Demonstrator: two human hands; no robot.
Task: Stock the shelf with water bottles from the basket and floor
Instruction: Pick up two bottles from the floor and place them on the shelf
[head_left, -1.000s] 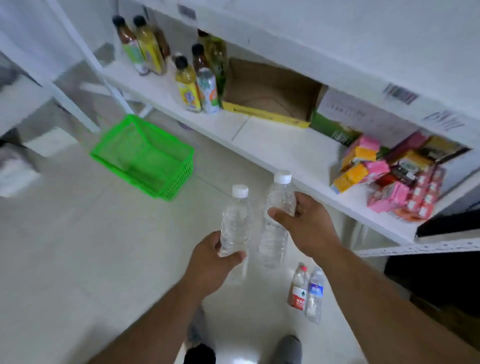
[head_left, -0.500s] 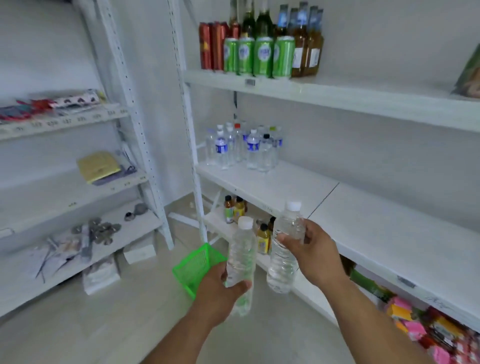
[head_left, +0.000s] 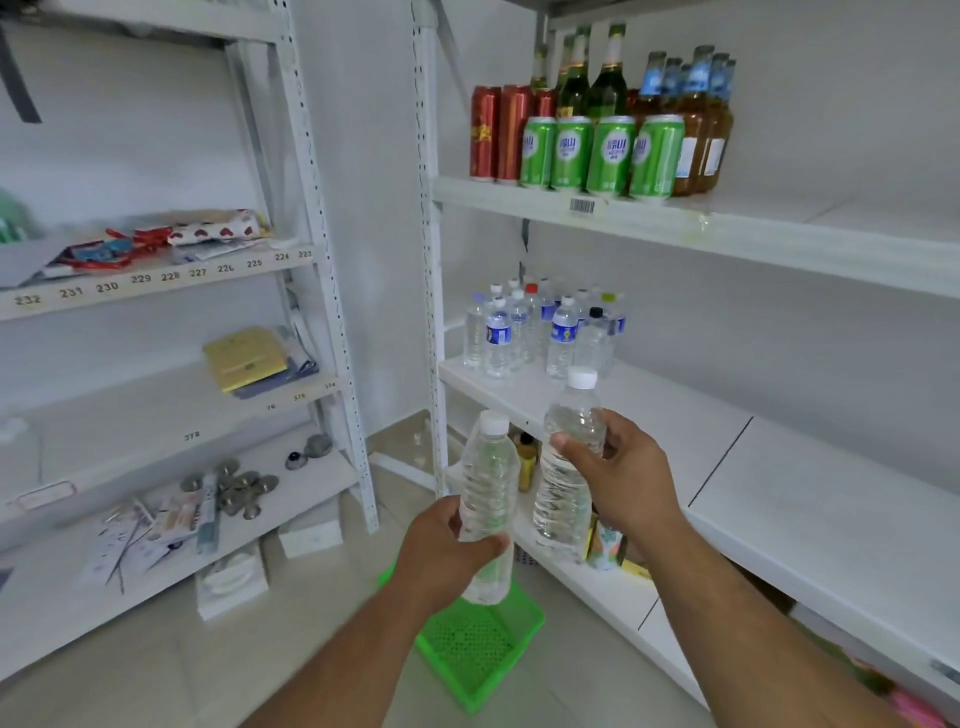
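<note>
My left hand (head_left: 445, 545) grips the lower half of a clear water bottle (head_left: 488, 478) with a white cap, held upright. My right hand (head_left: 623, 478) holds a second clear water bottle (head_left: 569, 457) around its upper body, also upright, a little higher and to the right. Both bottles hang in front of the white middle shelf (head_left: 675, 415). At the left end of that shelf stands a cluster of several water bottles (head_left: 540, 332), some with blue labels. The green basket (head_left: 478, 649) sits on the floor below my hands and looks empty.
The shelf above carries green cans (head_left: 602, 150), red cans and glass bottles. A lower shelf holds juice bottles (head_left: 602, 545). A second white rack (head_left: 156, 415) on the left carries papers, packets and small metal parts. White boxes (head_left: 234, 582) lie on the tiled floor.
My view has swung up from the floor and low shelf to the middle shelf. Both hands have risen with their bottles, nearer to the cluster of water bottles.
</note>
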